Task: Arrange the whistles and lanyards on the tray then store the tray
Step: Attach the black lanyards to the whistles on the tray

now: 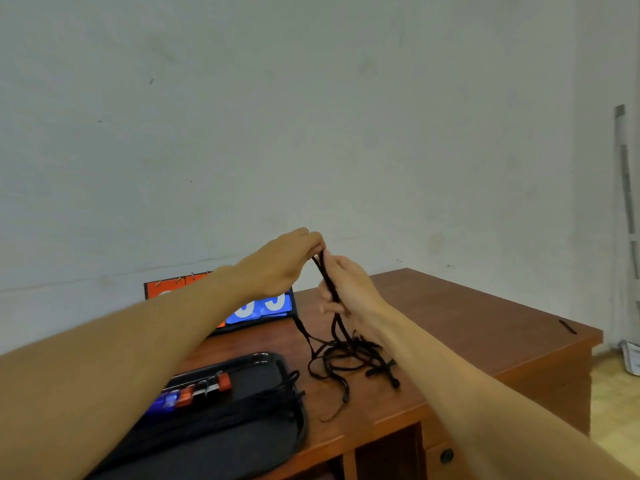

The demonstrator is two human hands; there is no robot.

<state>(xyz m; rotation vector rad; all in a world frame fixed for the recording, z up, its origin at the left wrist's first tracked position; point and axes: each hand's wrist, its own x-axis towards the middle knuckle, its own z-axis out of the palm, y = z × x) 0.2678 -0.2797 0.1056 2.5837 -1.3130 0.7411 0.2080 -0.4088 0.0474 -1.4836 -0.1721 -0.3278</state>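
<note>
The person is holding a black lanyard [325,271] up in the air above a brown wooden desk [467,323], with both bare arms reaching forward. The left hand [277,268] is pinching the top of the cord between its fingertips, which are pressed together at the highest point. The right hand [346,289] is sitting just below and beside it, its fingers curling round the same strands lower down. From the right hand the strands are hanging down and running into a tangled heap of lanyards [346,355], which is lying on the desk top just right of a black tray [277,358]. The tray is resting near the front edge of the desk, partly hidden under the left forearm. Inside it, a row of whistles [207,388] in red, black and blue is lying along the far side, and a bundle of black cords [242,407] is stretching lengthwise beside them, nearer the camera. Behind the left arm, a flip scoreboard [266,304] with orange and blue panels is standing against the pale wall [311,116]. A small dark object [567,326] is lying near the desk's far right edge, too small to identify. A round knob [446,455] is showing on the desk front below.
</note>
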